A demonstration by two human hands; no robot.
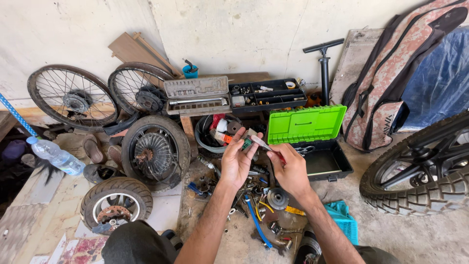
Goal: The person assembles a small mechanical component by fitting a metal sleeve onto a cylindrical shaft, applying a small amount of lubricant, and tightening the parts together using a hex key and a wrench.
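My left hand (238, 161) is raised palm-up and pinches a small green and grey part (247, 143) between its fingertips. My right hand (290, 169) grips a red-handled screwdriver (266, 147) whose metal shaft points left at that part. Both hands hover above a heap of loose tools and small parts (259, 205) on the concrete floor. An open toolbox with a bright green lid (305, 123) stands just behind my right hand.
Two spoked wheels (73, 95) lean on the wall at left, with small tyred wheels (155, 151) below. A socket set case (197, 95), a parts tray (268, 95), a floor pump (324, 68), a water bottle (56, 155), a knobby tyre (420, 171) and a bag (391, 83) surround me.
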